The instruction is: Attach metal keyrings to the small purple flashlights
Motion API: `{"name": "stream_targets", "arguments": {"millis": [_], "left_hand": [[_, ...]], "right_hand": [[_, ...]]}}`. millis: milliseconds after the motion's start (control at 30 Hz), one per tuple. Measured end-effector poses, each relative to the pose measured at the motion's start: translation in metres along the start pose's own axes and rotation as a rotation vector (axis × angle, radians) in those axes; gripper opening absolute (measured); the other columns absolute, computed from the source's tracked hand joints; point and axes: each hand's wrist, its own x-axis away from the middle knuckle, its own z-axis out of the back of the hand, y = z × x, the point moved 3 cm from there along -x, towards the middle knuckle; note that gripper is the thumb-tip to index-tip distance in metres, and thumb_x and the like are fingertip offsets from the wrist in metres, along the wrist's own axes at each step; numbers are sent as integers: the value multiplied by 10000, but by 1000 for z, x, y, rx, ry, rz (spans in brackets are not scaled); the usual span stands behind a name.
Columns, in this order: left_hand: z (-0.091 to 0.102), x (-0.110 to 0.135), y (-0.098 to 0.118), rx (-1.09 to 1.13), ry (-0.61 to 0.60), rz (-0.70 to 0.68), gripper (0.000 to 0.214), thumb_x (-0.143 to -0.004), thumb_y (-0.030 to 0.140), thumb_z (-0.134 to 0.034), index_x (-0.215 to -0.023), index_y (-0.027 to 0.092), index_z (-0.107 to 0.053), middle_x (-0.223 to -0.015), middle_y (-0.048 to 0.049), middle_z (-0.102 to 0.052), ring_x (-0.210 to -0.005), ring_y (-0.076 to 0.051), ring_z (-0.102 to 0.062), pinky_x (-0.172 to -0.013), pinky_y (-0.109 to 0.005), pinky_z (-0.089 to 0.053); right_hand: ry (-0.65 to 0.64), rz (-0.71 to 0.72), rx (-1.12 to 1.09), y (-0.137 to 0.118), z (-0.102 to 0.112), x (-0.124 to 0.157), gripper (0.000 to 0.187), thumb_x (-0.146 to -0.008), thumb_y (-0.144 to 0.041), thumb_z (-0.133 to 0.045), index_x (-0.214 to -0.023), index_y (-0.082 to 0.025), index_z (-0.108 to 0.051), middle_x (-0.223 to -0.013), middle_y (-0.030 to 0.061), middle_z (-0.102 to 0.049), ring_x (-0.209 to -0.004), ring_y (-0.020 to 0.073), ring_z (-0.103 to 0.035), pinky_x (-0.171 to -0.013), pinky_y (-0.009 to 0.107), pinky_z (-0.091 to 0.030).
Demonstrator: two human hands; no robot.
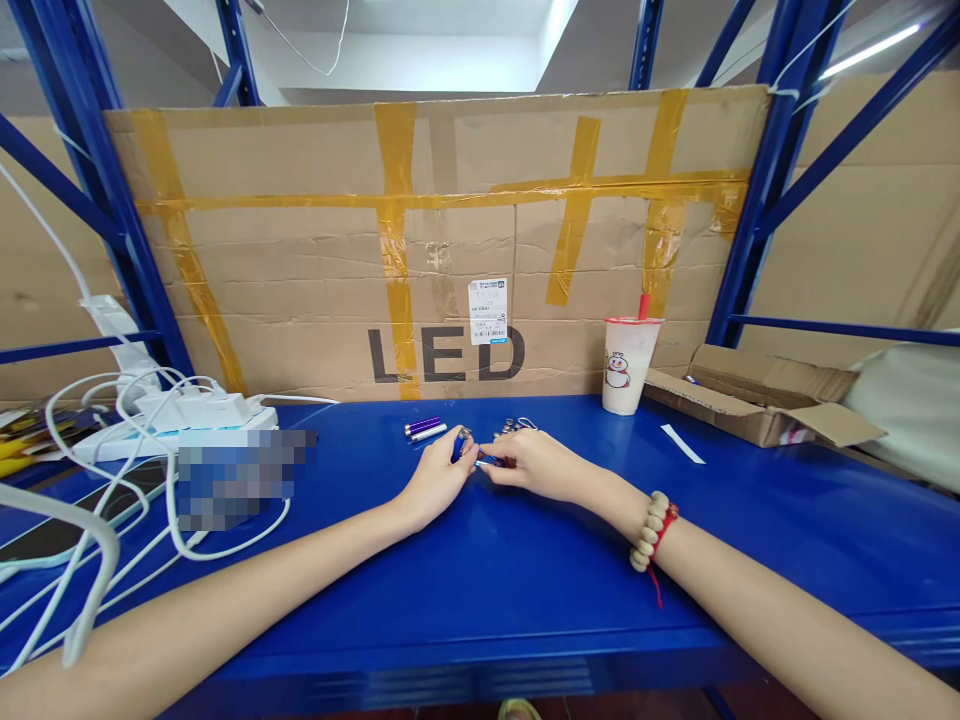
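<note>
My left hand (439, 472) is closed around a small blue cylinder with a shiny metal end (459, 444), held between thumb and fingers just above the blue shelf top. Close against it, my right hand (541, 466) pinches a small dark blue piece (491, 460); the fingers cover most of it, so its kind is unclear. The fingertips of both hands nearly meet. Behind my left hand lie several slim tubes (424, 429), purple and whitish, side by side. Small metal clips or rings (519, 424) sit behind my right hand, partly hidden by it.
At left, white cables and a power strip (202, 408) crowd the shelf beside a phone (45, 530) and a blurred patch. A drink cup with a red straw (628, 368) stands back right, near a white strip (682, 444) and an open cardboard box (750, 400). Cardboard (300, 290) walls the back.
</note>
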Motion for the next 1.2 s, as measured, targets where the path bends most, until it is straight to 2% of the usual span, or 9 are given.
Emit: {"name": "stream_targets", "arguments": {"millis": [200,467,667,767,933,1067,1200], "left_hand": [[-3,1,5,48,-18,-3,267,-786,325,-486,-633,184,-318,-600,56,-353,-531,-79,-350,-542,-212,-342],[-5,1,2,183,-37,57,286,-820,402,-477,-725,193,-305,-577,73,-338,-489,-58,-309,-455,-176,-260],[-5,2,1,257,-11,140,290,-809,448,-494,-887,222,-330,-654,82,-328,-461,-32,-311,-418,-153,-240],[-6,2,3,279,-23,156,286,-812,452,-484,-882,219,-334,-674,78,-345,-447,-23,-306,-407,-150,-229],[-7,2,4,305,-49,178,284,-818,463,-466,-859,212,-339,-699,71,-379,-426,-15,-286,-396,-146,-218],[-7,2,5,265,-108,136,278,-836,469,-422,-834,192,-395,-705,52,-411,-426,-19,-285,-392,-151,-216],[-10,2,6,242,-182,89,305,-831,465,-417,-892,172,-474,-684,29,-467,-431,-37,-284,-395,-169,-212]], "right_hand": [[91,43,12,5,-2,-2,200,-829,-223,-482,-677,-156,-592,-595,-1,-525,-535,87,-390,-549,210,-279],[140,18,-45,6,-1,-6,255,-853,-196,-433,-651,-151,-582,-562,-13,-498,-529,82,-412,-543,206,-276],[216,-68,-64,13,10,-4,289,-895,-259,-392,-729,-145,-600,-615,-4,-508,-508,75,-428,-544,209,-307],[234,-99,-66,20,11,-2,305,-910,-297,-367,-791,-150,-606,-654,1,-519,-508,74,-444,-546,211,-330],[266,-114,-111,26,7,-2,392,-920,-399,-315,-792,-162,-600,-655,1,-503,-528,86,-463,-546,218,-370],[286,-113,-193,23,8,-3,402,-920,-416,-303,-837,-164,-605,-670,0,-498,-533,85,-476,-533,212,-397],[306,-127,-276,16,11,-2,391,-920,-408,-307,-898,-163,-611,-739,15,-541,-528,77,-488,-511,204,-413]]}}
